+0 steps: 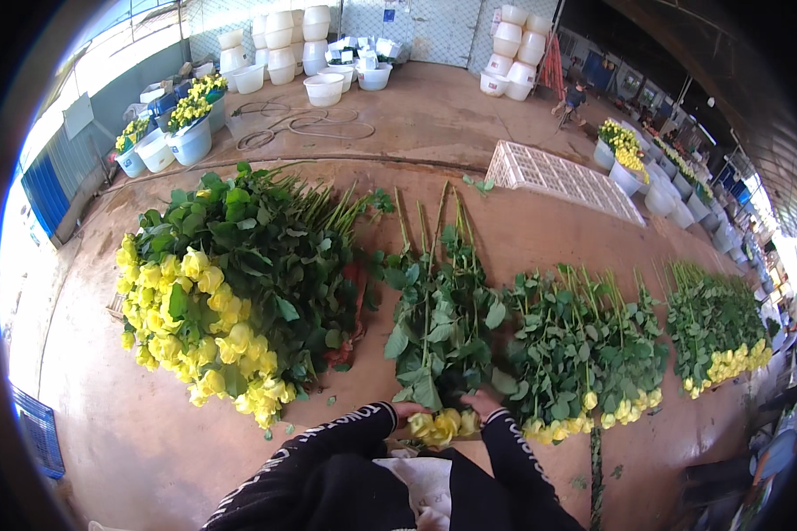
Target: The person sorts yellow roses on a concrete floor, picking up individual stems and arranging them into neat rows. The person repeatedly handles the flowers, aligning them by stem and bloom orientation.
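Note:
Several long-stemmed yellow roses (446, 426) lie on the brown surface close before me, blooms towards me and stems pointing away. At the left side of the blooms is my left hand (408, 411), partly hidden by leaves. On their right side, against the foliage, rests my right hand (482, 403). Whether either hand grips a stem does not show. A large heap of yellow roses (202, 332) lies to the left. Further rows of roses (591, 345) lie to the right, and another row (720, 332) lies at the far right.
A white plastic crate (564, 182) lies beyond the roses. White tubs (191, 143) with yellow roses stand at the back left, near a coiled hose (305, 126). Stacked tubs (280, 50) line the back wall. A person (574, 99) is at the back right; another person's arm (724, 471) shows at lower right.

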`<state>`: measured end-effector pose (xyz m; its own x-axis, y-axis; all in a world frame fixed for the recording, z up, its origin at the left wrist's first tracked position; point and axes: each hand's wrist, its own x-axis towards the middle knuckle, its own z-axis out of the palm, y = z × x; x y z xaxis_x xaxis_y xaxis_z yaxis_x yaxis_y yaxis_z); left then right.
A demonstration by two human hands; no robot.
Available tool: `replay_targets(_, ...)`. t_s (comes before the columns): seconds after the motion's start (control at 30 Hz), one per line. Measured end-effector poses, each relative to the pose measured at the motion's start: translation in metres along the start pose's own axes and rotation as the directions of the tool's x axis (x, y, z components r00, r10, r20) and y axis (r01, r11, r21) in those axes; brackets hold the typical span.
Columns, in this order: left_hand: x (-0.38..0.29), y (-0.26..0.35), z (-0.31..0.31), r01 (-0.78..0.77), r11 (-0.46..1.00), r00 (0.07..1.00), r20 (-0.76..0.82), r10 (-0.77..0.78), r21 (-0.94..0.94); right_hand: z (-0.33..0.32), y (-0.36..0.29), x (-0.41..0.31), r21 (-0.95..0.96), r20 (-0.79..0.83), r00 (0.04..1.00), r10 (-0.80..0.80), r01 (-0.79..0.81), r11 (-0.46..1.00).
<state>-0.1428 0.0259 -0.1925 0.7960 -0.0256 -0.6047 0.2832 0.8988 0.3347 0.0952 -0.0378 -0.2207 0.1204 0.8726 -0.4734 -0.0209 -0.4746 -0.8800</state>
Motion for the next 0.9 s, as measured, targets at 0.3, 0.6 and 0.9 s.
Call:
replay_targets(0.3, -0.040, 0.043, 0.033, -0.229, 0.794, 0.972, 0.088, 0.218, 0.563, 0.022, -0.025, -0.025, -0.648, -0.075, 0.964, -0.256, 0.148, 0.748)
replay_targets(0.6, -0.034, 0.030, 0.036, -0.175, 0.971, 0.975, -0.105, 0.194, 0.165, 0.032, -0.099, -0.040, -0.742, 0.065, 0.990, -0.125, 0.132, 0.657)
replay_targets(0.9, -0.048, 0.049, 0.048, -0.319, 0.824, 0.926, -0.032, 0.376, 0.469, 0.020, -0.123, -0.047, 0.212, 0.215, 0.971, 0.104, -0.150, 0.966)
